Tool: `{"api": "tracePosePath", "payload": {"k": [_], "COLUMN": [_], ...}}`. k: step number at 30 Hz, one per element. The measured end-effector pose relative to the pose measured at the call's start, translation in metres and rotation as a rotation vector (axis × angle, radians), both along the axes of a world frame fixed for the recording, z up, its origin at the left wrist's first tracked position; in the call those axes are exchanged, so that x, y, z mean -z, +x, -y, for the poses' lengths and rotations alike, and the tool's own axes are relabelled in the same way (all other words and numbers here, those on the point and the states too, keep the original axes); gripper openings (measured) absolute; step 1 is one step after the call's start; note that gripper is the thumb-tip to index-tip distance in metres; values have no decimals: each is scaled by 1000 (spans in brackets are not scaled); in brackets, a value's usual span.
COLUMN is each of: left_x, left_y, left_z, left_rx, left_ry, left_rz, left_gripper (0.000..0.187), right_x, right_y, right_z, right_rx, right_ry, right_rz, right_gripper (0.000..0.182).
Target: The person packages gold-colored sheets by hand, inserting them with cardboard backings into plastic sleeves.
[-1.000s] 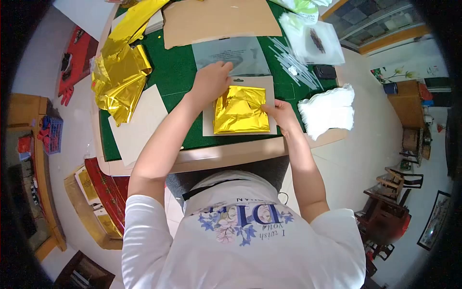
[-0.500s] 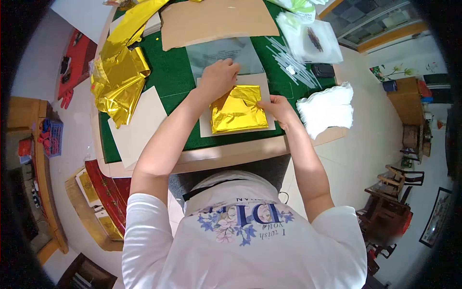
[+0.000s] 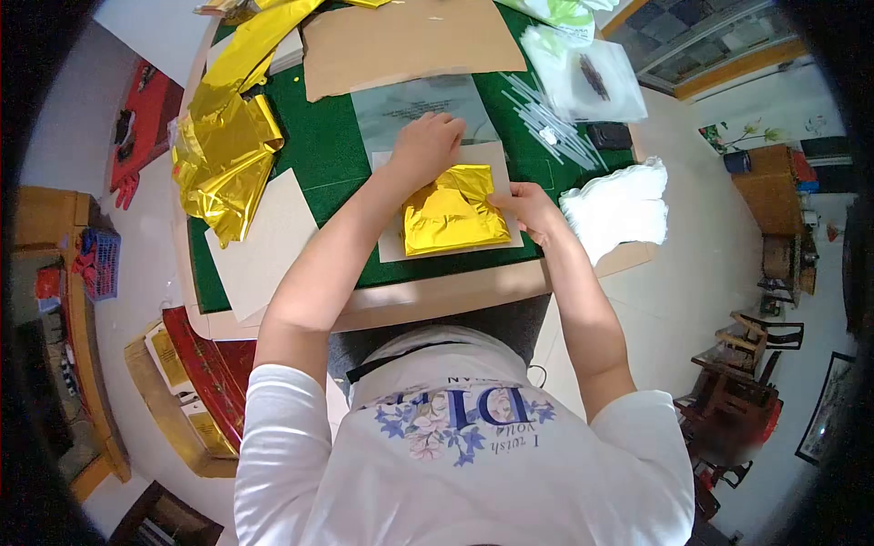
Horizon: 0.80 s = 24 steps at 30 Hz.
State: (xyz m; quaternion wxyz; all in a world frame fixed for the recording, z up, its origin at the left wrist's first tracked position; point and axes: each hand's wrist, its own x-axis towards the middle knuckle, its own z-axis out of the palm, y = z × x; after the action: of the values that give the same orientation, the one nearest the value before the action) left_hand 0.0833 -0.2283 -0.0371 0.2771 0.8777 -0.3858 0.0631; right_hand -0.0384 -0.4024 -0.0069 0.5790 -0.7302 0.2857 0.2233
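A flat, creased packet of gold foil (image 3: pixel 455 223) lies on a beige cardboard sheet (image 3: pixel 390 244) in front of me. At its upper edge, my left hand (image 3: pixel 426 146) is closed with the fingers curled; their tips and whatever they grip are hidden. My right hand (image 3: pixel 533 207) pinches the packet's right edge between thumb and fingers. Just beyond the packet lies a clear printed plastic bag (image 3: pixel 414 105), partly covered by my left hand.
Loose gold foil (image 3: pixel 228 150) and a board (image 3: pixel 264 246) lie left. Brown cardboard (image 3: pixel 410 45) is at the back. White strips (image 3: pixel 551 123), plastic bags (image 3: pixel 624 82), a black case (image 3: pixel 608 136) and a white cloth-like stack (image 3: pixel 619 205) lie right on the green tabletop (image 3: pixel 319 118).
My left hand has shifted slightly right along the packet's upper edge. The foil's upper part looks more creased and folded. My right hand stays at the right edge.
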Motion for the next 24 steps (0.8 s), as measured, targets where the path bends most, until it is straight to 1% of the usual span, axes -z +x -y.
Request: {"api": "tracePosePath", "payload": {"k": [2,5,7,11,14,16,18,21,23,24], "left_x": [-5,0,-2,-1,1,1,-2,-4,-3,-2], "left_y": [0,2,-1,-4,-4,-4,-5,-9,-6,-5], "left_z": [2,3,3,0,-1,-2,-1,5,13,15], "left_rx": [-87,-63,-48,9,15,-5,-23,-36,-19,-21], "left_ry": [19,-25,-14,-2,7,23,37,-30,76,74], "left_rz": [-88,-45,-49,-17,-43,-53,-62,5,78,79], "left_gripper": [6,6,6,6,7,7,7,8,9,9], "right_x": [6,7,12,14,0,-5,6,15,12,10], "right_y": [-1,-4,-3,0,3,4,4,3,2,1], "right_z": [5,14,20,20,14,12,17,21,20,20], "right_rx": [3,-25,-76,-73,-81,-95,-93,-87,-85,-103], "right_ry": [-4,11,68,30,69,23,48,56,36,45], "right_rz": [0,5,-14,-39,-31,-75,-65,-70,-84,-83], "right_gripper": [22,21,20,20,20,20,20,19,18,17]}}
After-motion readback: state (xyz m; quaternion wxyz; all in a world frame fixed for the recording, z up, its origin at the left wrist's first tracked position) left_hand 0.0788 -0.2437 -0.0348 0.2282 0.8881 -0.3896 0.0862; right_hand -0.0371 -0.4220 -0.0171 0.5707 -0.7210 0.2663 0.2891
